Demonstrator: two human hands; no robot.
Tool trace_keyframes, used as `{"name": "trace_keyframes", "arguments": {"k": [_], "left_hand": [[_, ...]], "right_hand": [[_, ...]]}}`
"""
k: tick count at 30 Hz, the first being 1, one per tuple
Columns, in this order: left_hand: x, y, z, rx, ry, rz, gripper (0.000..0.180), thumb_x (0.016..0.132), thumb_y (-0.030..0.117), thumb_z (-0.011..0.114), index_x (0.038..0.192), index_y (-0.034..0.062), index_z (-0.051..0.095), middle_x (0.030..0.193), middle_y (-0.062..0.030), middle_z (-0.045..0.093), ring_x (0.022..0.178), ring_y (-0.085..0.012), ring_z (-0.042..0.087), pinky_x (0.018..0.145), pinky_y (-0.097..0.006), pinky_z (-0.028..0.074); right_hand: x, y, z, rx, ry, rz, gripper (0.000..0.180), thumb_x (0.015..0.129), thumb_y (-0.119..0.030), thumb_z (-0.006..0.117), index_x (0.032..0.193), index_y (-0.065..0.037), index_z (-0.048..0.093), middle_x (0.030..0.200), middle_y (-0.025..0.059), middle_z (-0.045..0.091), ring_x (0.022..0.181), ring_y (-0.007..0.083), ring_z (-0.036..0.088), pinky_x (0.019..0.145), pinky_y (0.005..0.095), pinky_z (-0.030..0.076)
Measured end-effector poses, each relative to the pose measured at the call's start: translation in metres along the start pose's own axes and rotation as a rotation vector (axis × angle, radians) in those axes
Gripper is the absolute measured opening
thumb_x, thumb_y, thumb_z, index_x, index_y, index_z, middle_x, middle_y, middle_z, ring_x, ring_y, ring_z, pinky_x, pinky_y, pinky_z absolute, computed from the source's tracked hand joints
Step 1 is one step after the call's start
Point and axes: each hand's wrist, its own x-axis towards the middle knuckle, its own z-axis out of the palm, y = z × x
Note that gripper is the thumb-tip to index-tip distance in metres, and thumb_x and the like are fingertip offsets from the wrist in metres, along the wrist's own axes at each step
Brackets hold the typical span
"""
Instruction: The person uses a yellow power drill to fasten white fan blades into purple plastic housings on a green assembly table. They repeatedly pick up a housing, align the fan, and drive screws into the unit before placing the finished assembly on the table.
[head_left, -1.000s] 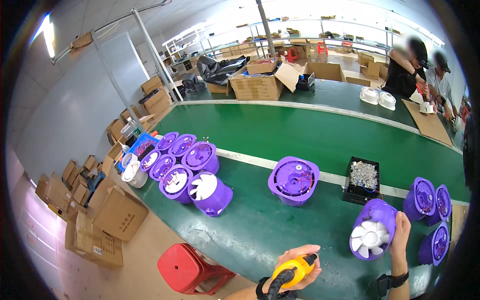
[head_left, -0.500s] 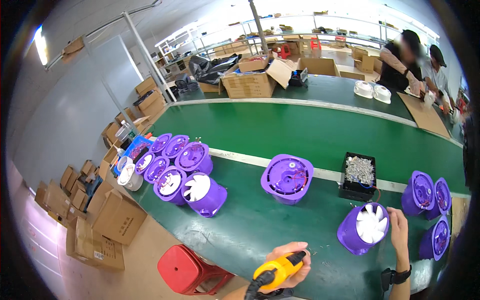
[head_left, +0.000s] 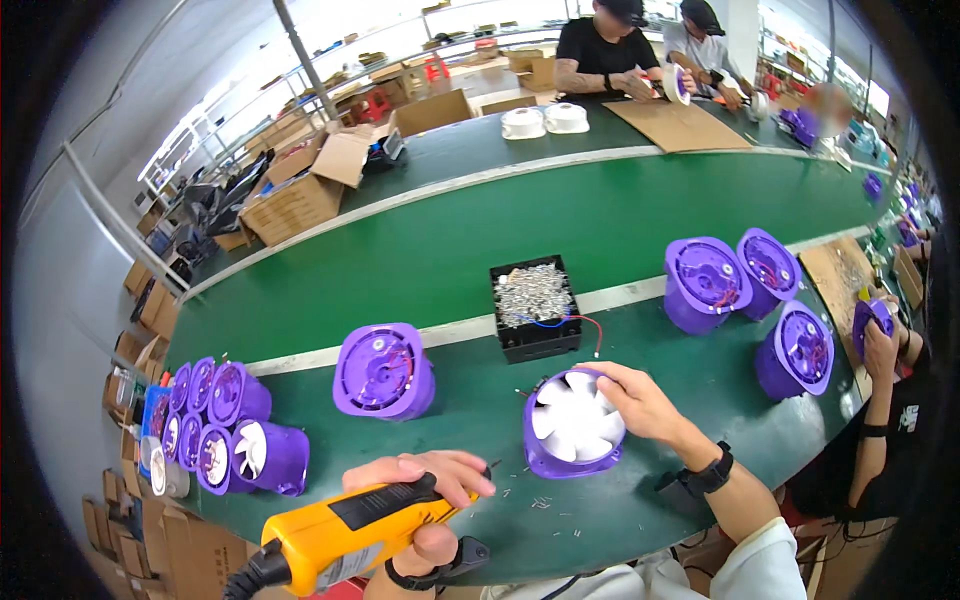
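A yellow-and-black electric screwdriver [head_left: 350,528], with a thick black cable at its rear, is gripped in my left hand [head_left: 430,490]. Its thin tip points right, toward a purple fan housing [head_left: 572,466] but apart from it. This housing sits on the green table with its white fan blades [head_left: 575,418] facing up and toward me. My right hand [head_left: 640,400] holds the housing's right rim, thumb and fingers at the edge. Several small screws [head_left: 541,503] lie scattered on the table between my left hand and the housing.
Behind the held housing stands a black bin of screws [head_left: 535,292], with red and blue wires at it. Another purple housing [head_left: 384,372] stands left of the bin; more cluster at far left and at right. Co-workers [head_left: 610,60] work across the belt; another person [head_left: 870,420] is at right.
The view has swung to the right, bringing a person at the right edge into sight. The screwdriver shows more fully, and my right hand has come onto the fan housing's rim.
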Motion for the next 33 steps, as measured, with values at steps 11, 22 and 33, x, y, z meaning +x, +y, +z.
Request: {"name": "trace_keyframes", "arguments": {"k": [11,22,33], "left_hand": [[-0.008,-0.006,-0.002,0.004,0.157,0.044,0.054,0.086,0.048,0.059,0.11,0.0079,0.033,0.062,-0.0059,0.051,0.045,-0.0186,0.051,0.042,-0.031,0.044],[-0.023,-0.056,0.001,-0.078,0.207,-0.094,0.053,0.084,0.038,0.067,0.11,0.0044,0.036,0.062,-0.007,0.051,0.047,-0.0189,0.052,0.045,-0.031,0.046],[-0.018,-0.058,-0.013,-0.068,0.254,-0.005,0.054,0.084,0.044,0.063,0.109,0.0056,0.035,0.061,-0.0073,0.051,0.046,-0.0192,0.051,0.045,-0.031,0.045]], "right_hand": [[-0.033,0.013,-0.057,1.081,0.213,0.396,0.033,0.094,-0.016,0.047,0.12,0.003,0.052,0.107,0.013,0.063,0.091,0.0211,0.064,0.082,0.0345,0.054],[-0.091,0.028,-0.06,1.401,0.462,0.523,0.03,0.095,-0.018,0.046,0.115,0.003,0.054,0.103,0.0135,0.064,0.089,0.0217,0.065,0.08,0.0357,0.055],[-0.039,0.045,-0.068,1.226,0.491,0.576,0.028,0.095,-0.019,0.046,0.11,0.002,0.057,0.1,0.014,0.065,0.086,0.0224,0.065,0.078,0.037,0.056]]}}
